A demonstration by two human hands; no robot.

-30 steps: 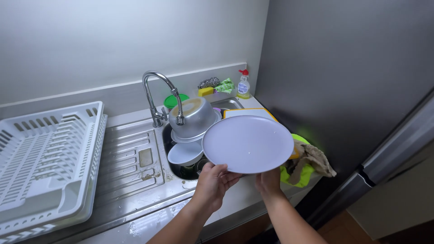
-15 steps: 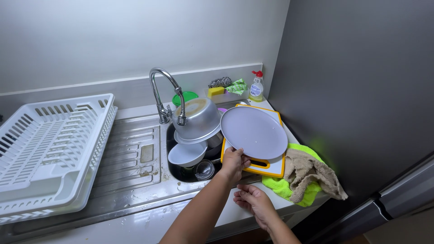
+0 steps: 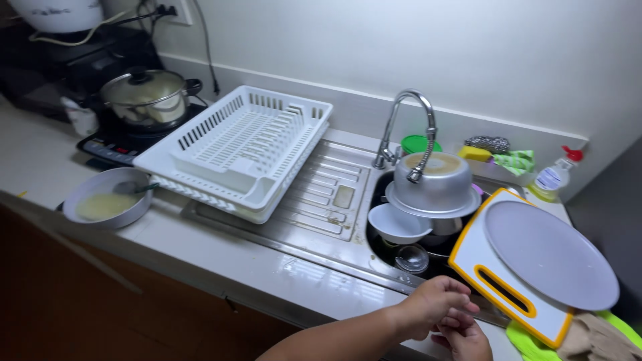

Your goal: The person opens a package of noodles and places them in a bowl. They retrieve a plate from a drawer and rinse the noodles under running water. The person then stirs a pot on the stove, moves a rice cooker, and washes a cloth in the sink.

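A round white plate (image 3: 548, 253) lies on a white cutting board with a yellow rim (image 3: 498, 281) at the sink's right edge. My left hand (image 3: 435, 304) is loosely curled at the counter's front edge, just left of the board's handle slot, holding nothing. My right hand (image 3: 463, 337) is right beneath it, touching it, fingers bent and empty. The sink (image 3: 428, 257) holds a metal pot (image 3: 435, 180), a white bowl (image 3: 398, 224) and a glass lid (image 3: 411, 257) under the faucet (image 3: 408, 127).
A white dish rack (image 3: 241, 150) sits on the steel drainboard. Left of it are a bowl with a spoon (image 3: 107, 197) and a lidded pot (image 3: 144, 97) on a cooktop. Sponges, a scourer and a spray bottle (image 3: 555, 177) line the back ledge. Cloths (image 3: 588, 334) lie at the right.
The plate left my left hand and now rests on the cutting board. Both hands dropped to the counter's front edge. The view swung left, showing the dish rack and cooktop.
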